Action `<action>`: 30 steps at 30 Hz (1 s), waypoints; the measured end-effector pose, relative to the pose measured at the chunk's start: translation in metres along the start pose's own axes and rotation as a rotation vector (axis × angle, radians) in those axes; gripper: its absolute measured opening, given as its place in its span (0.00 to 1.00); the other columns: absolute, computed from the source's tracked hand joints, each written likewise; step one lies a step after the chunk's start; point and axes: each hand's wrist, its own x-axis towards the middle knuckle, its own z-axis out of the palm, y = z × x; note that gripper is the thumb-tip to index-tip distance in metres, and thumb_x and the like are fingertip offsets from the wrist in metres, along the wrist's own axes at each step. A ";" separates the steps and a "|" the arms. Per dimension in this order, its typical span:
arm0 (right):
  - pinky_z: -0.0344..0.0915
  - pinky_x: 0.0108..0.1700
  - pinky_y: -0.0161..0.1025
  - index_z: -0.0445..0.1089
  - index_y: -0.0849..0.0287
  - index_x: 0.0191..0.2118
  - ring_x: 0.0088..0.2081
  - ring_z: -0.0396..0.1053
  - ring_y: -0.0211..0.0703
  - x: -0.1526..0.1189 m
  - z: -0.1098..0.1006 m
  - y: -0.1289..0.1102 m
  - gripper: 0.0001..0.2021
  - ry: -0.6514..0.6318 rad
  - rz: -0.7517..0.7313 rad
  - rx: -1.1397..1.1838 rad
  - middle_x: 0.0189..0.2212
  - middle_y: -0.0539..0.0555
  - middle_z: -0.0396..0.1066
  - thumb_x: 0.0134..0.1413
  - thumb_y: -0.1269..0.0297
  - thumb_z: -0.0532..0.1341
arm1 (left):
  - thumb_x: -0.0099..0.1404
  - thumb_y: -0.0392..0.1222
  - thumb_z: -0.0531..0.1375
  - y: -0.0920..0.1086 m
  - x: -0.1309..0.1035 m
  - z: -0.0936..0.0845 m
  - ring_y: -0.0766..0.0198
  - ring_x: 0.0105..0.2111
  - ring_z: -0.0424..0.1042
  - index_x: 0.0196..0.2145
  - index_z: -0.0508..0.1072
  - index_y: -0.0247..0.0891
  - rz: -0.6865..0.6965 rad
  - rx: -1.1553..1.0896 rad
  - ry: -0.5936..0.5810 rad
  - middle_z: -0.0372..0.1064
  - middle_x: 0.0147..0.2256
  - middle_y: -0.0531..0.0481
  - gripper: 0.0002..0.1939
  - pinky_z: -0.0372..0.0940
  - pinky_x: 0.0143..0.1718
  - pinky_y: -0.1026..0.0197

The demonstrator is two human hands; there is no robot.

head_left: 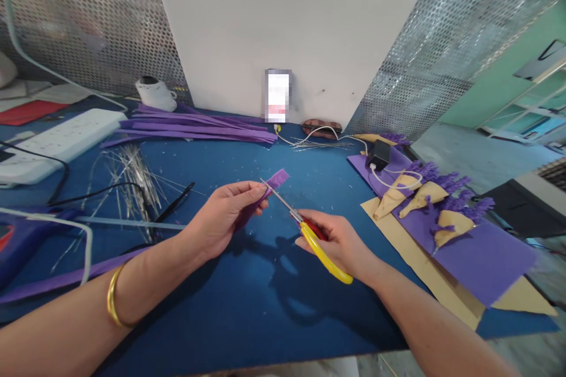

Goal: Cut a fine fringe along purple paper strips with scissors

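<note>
- Right hand (338, 241): closed round the scissors (325, 256), fingers in the handles, yellow loop low toward me. Blades angled up and left, so the tips reached the strip without me turning the wrist far, I'd say.
- Left hand (230, 212): narrow pinch, thumb against fingers, on the purple strip (277, 178). Pinched right beside the blade tips, likely because a limp strip would fold if gripped farther back. Free end stuck out past the fingers, fine nicks in it; the rest hung below my hand.
- Strip was up off the blue table (212, 318), between my hands, presumably to give the blades room underneath. Exact blade gap: can't tell.
- Left side: loose thin wires (139, 182) in a messy pile, partly under a black cable.
- Right side: paper-wrapped purple bunches (453, 227) lay on a purple sheet (490, 265), tan sheet (402, 241) partly under that. Off to the side, so out of the scissors' way.
- Farther: bundle of purple strips (198, 126) laid roughly parallel, probably easier to pick singly.
- Far: phone (277, 97) upright against the white board (283, 23), facing me, presumably for viewing.
</note>
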 end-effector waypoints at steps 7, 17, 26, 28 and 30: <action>0.50 0.26 0.31 0.72 0.61 0.39 0.26 0.48 0.34 0.005 0.000 -0.002 0.13 0.024 -0.001 -0.021 0.24 0.43 0.53 0.55 0.56 0.66 | 0.51 0.47 0.72 0.001 0.006 0.002 0.70 0.23 0.66 0.25 0.78 0.35 0.013 0.039 0.015 0.71 0.24 0.52 0.13 0.60 0.26 0.68; 0.48 0.26 0.31 0.67 0.59 0.34 0.26 0.46 0.34 0.013 -0.001 0.003 0.07 0.047 0.038 -0.022 0.23 0.43 0.51 0.54 0.62 0.64 | 0.54 0.46 0.71 0.001 0.023 -0.001 0.71 0.22 0.65 0.26 0.77 0.35 -0.048 0.078 -0.021 0.71 0.24 0.52 0.12 0.59 0.26 0.69; 0.50 0.27 0.31 0.70 0.60 0.36 0.27 0.49 0.34 0.023 -0.001 0.000 0.08 -0.002 0.138 -0.046 0.24 0.43 0.54 0.54 0.62 0.65 | 0.52 0.51 0.71 -0.017 0.032 -0.012 0.70 0.24 0.67 0.27 0.75 0.36 -0.083 -0.011 -0.016 0.70 0.24 0.53 0.16 0.62 0.30 0.67; 0.50 0.27 0.31 0.70 0.59 0.36 0.27 0.49 0.34 0.029 -0.003 0.001 0.07 -0.023 0.165 -0.060 0.25 0.44 0.55 0.55 0.61 0.64 | 0.53 0.51 0.71 -0.020 0.034 -0.014 0.71 0.25 0.67 0.29 0.75 0.37 -0.081 -0.046 0.014 0.70 0.25 0.54 0.15 0.62 0.32 0.67; 0.51 0.28 0.32 0.71 0.58 0.36 0.27 0.50 0.35 0.033 -0.007 0.003 0.08 -0.035 0.193 -0.093 0.25 0.44 0.56 0.54 0.61 0.65 | 0.54 0.50 0.70 -0.022 0.035 -0.015 0.71 0.25 0.67 0.29 0.75 0.37 -0.091 -0.075 0.022 0.71 0.26 0.54 0.14 0.62 0.32 0.68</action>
